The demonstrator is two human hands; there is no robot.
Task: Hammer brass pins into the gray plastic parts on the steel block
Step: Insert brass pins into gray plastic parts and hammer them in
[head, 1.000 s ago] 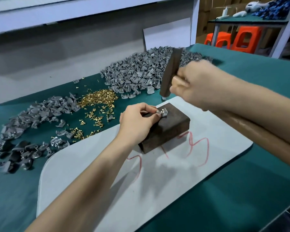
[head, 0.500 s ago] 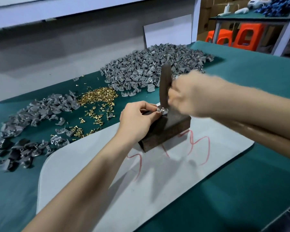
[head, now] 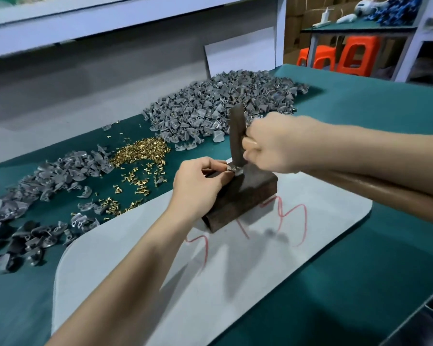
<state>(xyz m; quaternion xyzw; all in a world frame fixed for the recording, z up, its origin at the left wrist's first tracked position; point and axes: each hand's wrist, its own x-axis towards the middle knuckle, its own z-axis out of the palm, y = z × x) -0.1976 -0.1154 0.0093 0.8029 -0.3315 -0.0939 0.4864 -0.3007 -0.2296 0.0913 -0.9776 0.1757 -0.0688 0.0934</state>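
A dark steel block (head: 250, 193) stands on a white mat (head: 235, 270). My left hand (head: 198, 186) pinches a small gray plastic part (head: 235, 169) on the block's top far edge. My right hand (head: 273, 143) grips a hammer close to its dark head (head: 236, 136), and the head's lower face is down on the part. The wooden handle (head: 385, 193) runs back under my right forearm. A brass pin in the part is too small to make out.
On the green table lie a big heap of gray parts (head: 223, 106) behind the block, a pile of brass pins (head: 140, 153) to the left, and darker gray parts (head: 35, 196) at far left. Orange stools (head: 340, 56) stand beyond the table.
The hammer swung down from its raised, tilted pose onto the part on the block. My left hand has stayed pinching the part.
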